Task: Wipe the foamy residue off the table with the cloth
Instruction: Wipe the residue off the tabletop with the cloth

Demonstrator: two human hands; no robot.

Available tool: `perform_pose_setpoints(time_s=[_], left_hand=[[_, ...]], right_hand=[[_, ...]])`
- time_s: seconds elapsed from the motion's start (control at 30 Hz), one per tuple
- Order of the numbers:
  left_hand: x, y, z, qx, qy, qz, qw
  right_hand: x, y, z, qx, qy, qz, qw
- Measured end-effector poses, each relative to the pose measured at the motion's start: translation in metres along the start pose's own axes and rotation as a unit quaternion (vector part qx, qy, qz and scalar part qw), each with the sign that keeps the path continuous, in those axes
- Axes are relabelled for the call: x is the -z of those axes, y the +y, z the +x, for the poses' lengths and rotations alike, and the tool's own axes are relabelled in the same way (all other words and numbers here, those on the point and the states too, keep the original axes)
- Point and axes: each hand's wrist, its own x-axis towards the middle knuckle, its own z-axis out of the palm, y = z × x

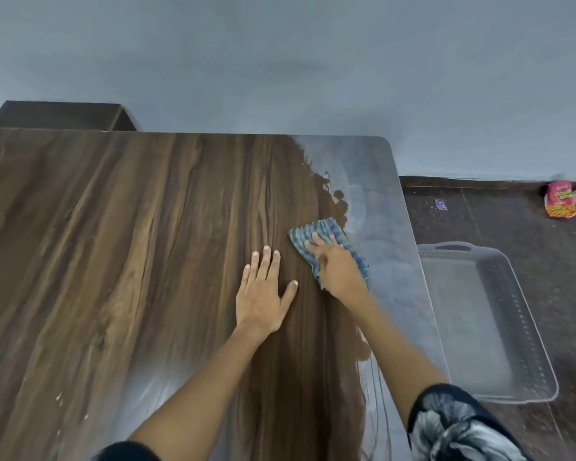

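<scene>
We see two bare forearms and two bare hands, left hand [261,296] and right hand [338,274]. Our right sleeve [459,424] is black with a grey-white floral print; our left sleeve [127,452] is dark.

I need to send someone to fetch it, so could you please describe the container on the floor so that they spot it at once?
Start from the brown wood-grain table and go to its right edge. Right beside that edge, on the dark floor, lies a pale grey rectangular plastic basket. Its perforated walls and cut-out handle set it apart from the pink snack packet farther back.
</scene>
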Motion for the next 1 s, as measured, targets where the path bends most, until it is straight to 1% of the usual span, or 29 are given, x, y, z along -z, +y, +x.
perform_pose_setpoints(time_s=[0.1,0.23,0.3,0.4,0.57,0.7,0.8,0.9,0.97,1.0], left_hand=[[0.007,-0.001,0.041,-0.013,0.006,0.002,1.000],[0.016,-0.003,0.106,-0.013,0.013,-0.002,1.000],[0.019,-0.003,0.138,-0.009,0.013,-0.001,1.000],[0.022,-0.001,0.179,-0.026,0.016,0.017,0.999],[0.015,-0.005,0.200,-0.046,0.076,0.022,0.996],[0.013,-0.006,0.201,-0.050,0.086,0.008,0.995],[0.012,-0.006,0.202,-0.050,0.090,0.004,0.995],[0.011,-0.007,0.200,-0.055,0.104,0.010,0.993],[0.011,-0.006,0.200,-0.053,0.106,0.007,0.993],[0.011,-0.006,0.200,-0.052,0.105,0.005,0.993]], right_hand=[[0.011,0.003,0.039,-0.011,0.014,0.021,1.000],[0.021,0.009,0.091,-0.014,0.038,0.084,0.996],[0.027,0.013,0.119,-0.016,0.036,0.079,0.996],[0.034,0.015,0.160,-0.016,0.062,0.081,0.995],[0.045,0.010,0.225,0.008,0.074,0.020,0.997],[0.047,-0.005,0.265,0.016,0.085,-0.027,0.996],[0.045,-0.012,0.276,0.020,0.073,-0.048,0.996],[0.047,-0.011,0.255,0.081,0.047,-0.058,0.994],[0.048,0.000,0.232,0.124,0.031,-0.042,0.991],[0.048,0.007,0.221,0.130,0.034,-0.027,0.991]])
